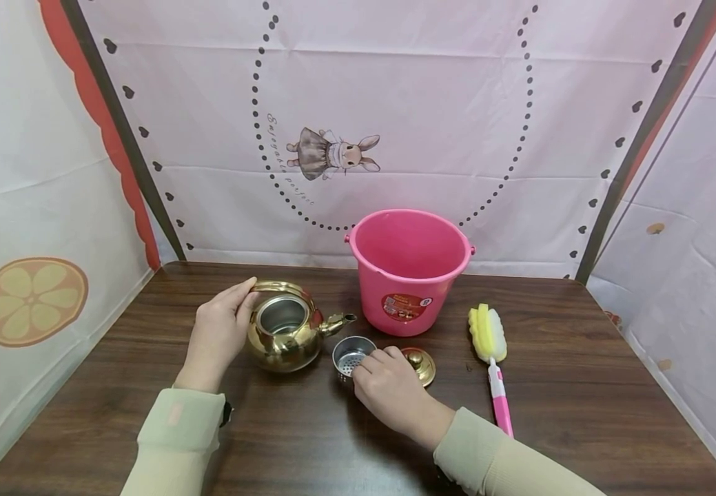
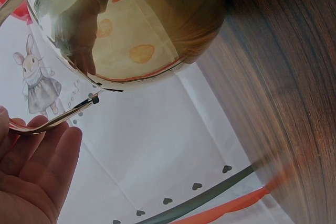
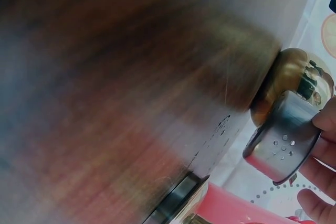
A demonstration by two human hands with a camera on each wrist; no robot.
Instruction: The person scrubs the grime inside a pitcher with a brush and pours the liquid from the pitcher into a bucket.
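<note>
A gold teapot [image 1: 283, 351] stands lidless on the wooden table, its spout pointing right. My left hand [image 1: 222, 334] holds the teapot's raised handle [image 2: 58, 120], thumb and fingertips around the metal. To the right of the spout is a small steel strainer cup [image 1: 348, 355] with a perforated base. My right hand [image 1: 395, 389] pinches the cup by its rim; in the right wrist view the cup [image 3: 286, 142] is tilted, with a gap between its base and the tabletop. Partly behind the right hand lies the gold lid [image 1: 424, 368], knob up.
Behind the strainer cup and lid stands a pink bucket [image 1: 401, 296]. At the right lies a yellow and white sponge brush [image 1: 488, 337] with a pink handle. Printed cloth walls [image 1: 444, 124] enclose the back and sides of the table [image 1: 308, 441].
</note>
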